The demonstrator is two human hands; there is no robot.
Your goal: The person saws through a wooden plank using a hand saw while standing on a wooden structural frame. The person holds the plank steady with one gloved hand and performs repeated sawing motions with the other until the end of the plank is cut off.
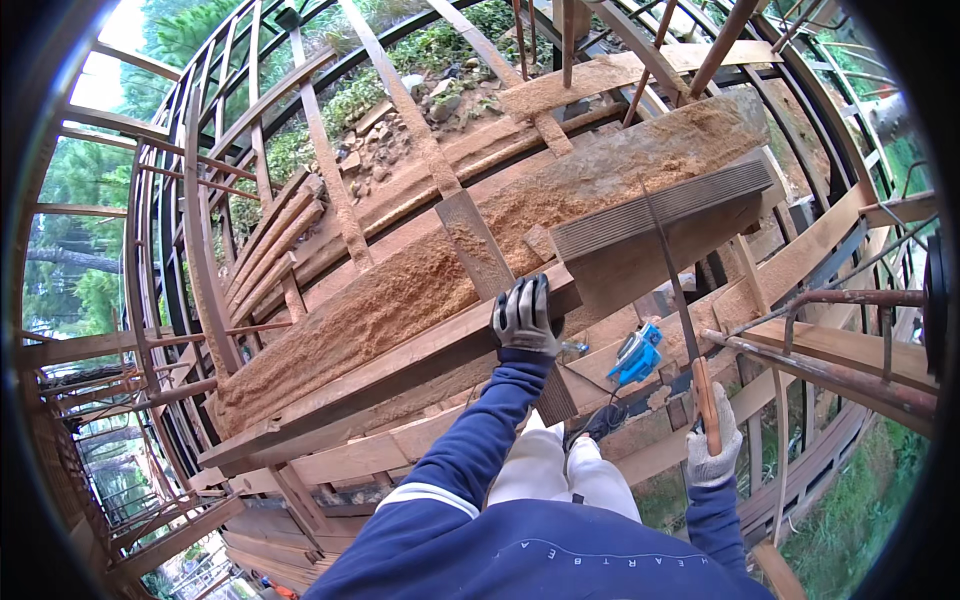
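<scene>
First, left of the grooved timber (630, 238), a long beam (380, 375) stretches away, with a heap of sawdust (390, 290) along its far side. Just off the grooved timber's left end, the gloved left hand (526, 317) sits on the beam's end, its fingers side by side over the upper edge; whether the thumb clamps underneath, I cannot tell. Good holding here probably means firm downward weight, kept well clear of the blade's line, so that nothing rocks or creeps under the stroke.

The grooved timber itself lies with its ribbed face uppermost. Below its near side, in the picture, a blue power tool (636, 354) lies among the lower boards. Across the ribs, towards the grooved timber's right part, runs a handsaw (680, 305); whether its teeth already sit in a cut is too small to tell. The gloved right hand (715, 445), nearer the body than the grooved timber, is closed around the saw's handle. Long, even strokes, with wrist and forearm in line with the blade, should serve best, and light pressure at first, since the ribs could make the teeth skip sideways.
</scene>
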